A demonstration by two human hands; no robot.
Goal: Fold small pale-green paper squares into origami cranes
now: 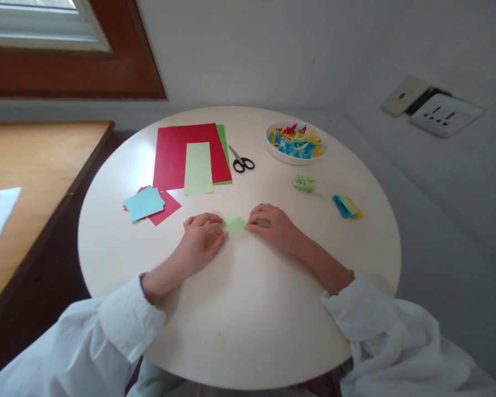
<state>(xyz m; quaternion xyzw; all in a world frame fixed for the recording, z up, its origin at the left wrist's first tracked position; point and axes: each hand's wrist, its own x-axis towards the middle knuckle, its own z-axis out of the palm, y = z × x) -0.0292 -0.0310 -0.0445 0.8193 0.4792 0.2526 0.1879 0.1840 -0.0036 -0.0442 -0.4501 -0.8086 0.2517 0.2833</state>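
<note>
A small pale green sheet of paper [235, 225] is held at the middle of the round white table [248, 320]. My left hand [203, 237] pinches its left side, fingers closed on the edge. At the opposite edge, the thumb and fingertips of my right hand [273, 226] are closed on it. Beyond my hands lie a pale green paper strip [198, 168] and a large red sheet [171, 157], with a green sheet [222, 140] partly hidden beneath. Black-handled scissors [243, 162] rest beside them.
To the left are light blue paper squares [144, 204] over red squares [169, 207]. A white dish [295, 160] holds several colourful folded paper cranes. Green folded papers [306, 183] and a small stack of coloured papers [346, 206] lie on the right. A wooden table [45, 154] stands left.
</note>
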